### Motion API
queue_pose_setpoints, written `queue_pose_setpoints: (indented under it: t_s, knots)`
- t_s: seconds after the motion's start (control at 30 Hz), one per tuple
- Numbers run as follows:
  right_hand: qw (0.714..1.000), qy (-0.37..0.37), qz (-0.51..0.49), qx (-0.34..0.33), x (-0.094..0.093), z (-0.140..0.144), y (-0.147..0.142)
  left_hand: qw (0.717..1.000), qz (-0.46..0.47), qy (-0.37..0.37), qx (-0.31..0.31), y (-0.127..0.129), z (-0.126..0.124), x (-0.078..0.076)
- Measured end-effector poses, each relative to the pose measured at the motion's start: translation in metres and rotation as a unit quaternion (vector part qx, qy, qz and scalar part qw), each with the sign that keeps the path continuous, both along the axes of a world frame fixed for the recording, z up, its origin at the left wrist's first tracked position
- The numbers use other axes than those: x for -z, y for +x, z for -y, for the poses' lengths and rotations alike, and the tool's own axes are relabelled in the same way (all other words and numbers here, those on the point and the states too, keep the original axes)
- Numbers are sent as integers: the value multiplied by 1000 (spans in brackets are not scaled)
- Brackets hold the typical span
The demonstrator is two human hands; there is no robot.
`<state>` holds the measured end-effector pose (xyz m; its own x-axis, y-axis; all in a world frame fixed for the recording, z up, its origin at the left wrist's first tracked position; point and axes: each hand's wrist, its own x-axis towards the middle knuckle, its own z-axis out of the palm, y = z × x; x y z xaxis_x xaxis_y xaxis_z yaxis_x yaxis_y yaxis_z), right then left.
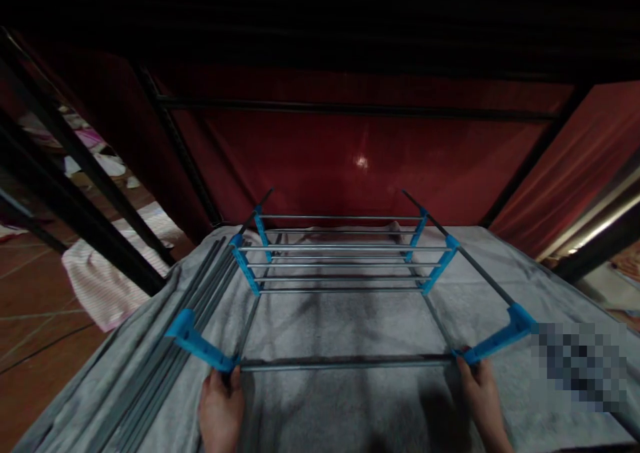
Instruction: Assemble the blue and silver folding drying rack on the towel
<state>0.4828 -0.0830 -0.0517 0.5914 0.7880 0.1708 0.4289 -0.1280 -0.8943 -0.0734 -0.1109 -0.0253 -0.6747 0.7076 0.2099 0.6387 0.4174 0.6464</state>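
- I'm pinching the near rod (345,363) at both ends, left hand (220,403) and right hand (481,391) closed at the blue brackets (200,346), probably to steady it.
- Beyond the rod, the rack (340,259) is lying on the grey cloth (340,319).
- Left of the rod, spare rods (165,353) are lying.

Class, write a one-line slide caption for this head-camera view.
Left hand and right hand grip blue brackets joining a metal-rod rack on a grey cloth.

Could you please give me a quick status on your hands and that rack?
Left hand and right hand grip the near rod at its blue connectors. Rack frame on grey cloth. Loose rods lie left.
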Motion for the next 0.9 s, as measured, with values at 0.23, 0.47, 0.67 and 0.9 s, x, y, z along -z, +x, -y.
queue_pose_setpoints:
  t_s: [0.23,0.47,0.67,0.9]
  knots:
    - [994,-102,44,-6,-4,16,8,998,70,6,-1,3,4,-3]
    - [990,-135,-4,-35,-2,14,29,997,75,30,-20,3,3,4]
    - [989,-147,-7,-29,9,17,31,997,52,45,-28,5,3,7]
    - [988,-152,9,-27,13,16,35,998,37,51,-29,15,4,7]
